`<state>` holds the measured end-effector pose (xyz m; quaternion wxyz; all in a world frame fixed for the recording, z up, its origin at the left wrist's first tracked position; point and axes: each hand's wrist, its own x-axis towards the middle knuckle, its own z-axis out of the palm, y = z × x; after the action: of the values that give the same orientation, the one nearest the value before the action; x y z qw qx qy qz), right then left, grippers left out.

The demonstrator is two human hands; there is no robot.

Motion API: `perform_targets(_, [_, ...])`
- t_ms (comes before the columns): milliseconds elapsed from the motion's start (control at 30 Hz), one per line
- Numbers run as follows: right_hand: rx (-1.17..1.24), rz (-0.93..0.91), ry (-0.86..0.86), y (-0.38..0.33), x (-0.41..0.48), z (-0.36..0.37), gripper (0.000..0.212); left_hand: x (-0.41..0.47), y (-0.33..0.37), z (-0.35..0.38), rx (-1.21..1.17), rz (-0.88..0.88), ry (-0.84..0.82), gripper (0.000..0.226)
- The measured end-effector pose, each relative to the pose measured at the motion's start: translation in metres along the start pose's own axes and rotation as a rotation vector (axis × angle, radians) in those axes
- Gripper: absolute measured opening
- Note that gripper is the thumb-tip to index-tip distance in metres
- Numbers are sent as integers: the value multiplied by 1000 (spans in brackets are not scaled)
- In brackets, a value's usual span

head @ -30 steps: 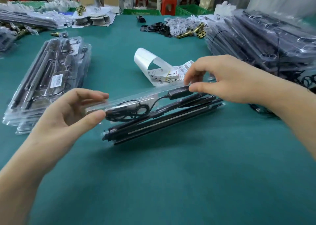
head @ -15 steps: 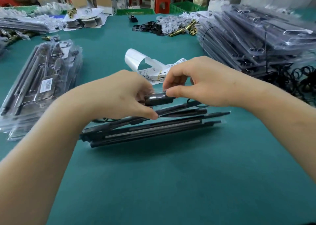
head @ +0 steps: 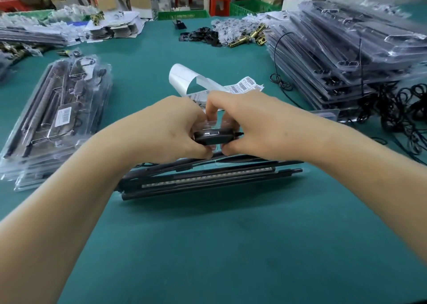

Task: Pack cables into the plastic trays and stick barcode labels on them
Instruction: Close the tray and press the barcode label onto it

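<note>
At the left a pile of trays (head: 57,119) lies packed and labelled. In the middle the left hand (head: 171,128) and right hand (head: 254,123) pinch a cable's black box (head: 215,137) into the tray (head: 231,176) on the bench (head: 208,246), which seems not yet labelled; a tall stack (head: 346,49) waits at right
</note>
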<state>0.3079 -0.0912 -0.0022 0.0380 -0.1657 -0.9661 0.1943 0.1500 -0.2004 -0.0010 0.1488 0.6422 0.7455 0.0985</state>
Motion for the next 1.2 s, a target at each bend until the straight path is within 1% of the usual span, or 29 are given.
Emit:
perform_targets(133, [-9, -12, 3, 0, -1, 1, 44, -1, -2, 2, -12, 61, 15, 26])
perform_targets(233, [-33, -3, -5, 1, 1, -2, 47, 3, -7, 0, -27, 35, -5, 28])
perform_targets(333, [-7, 63, -1, 16, -4, -22, 51, 7, -21, -11, -190, -20, -79, 30])
perform_targets(400, [18, 117, 61, 35, -10, -39, 44, 8, -30, -17, -321, -36, -141, 36])
perform_targets(467, [-3, 166, 129, 56, -15, -45, 34, 12, -38, -13, -385, -39, -204, 41])
perform_targets(567, [29, 215, 126, 80, -14, -25, 17, 23, -43, 7, -463, -23, -227, 40])
perform_targets(667, [169, 281, 111, 96, -13, 2, 12, 31, -46, 26, -478, -65, -198, 52])
perform_targets(733, [285, 321, 115, 105, -13, 14, 12, 36, -50, 33, -428, -77, -176, 43])
perform_targets(833, [364, 345, 120, 111, -11, 22, 15, 39, -54, 38, -388, -107, -133, 35])
perform_targets(933, [455, 387, 158, 120, -14, 19, 15, 37, -58, 38, -379, -111, -117, 41])
perform_targets(1033, [693, 448, 109, 130, -26, 15, 15, 27, -61, 32, -383, -118, -92, 48])
perform_targets(1100, [858, 423, 114, 132, -34, 18, 15, 20, -60, 25, -407, -90, -87, 47])
perform_targets(1200, [908, 299, 259, 128, -39, 24, 14, 14, -41, 16, -490, -23, -54, 37])
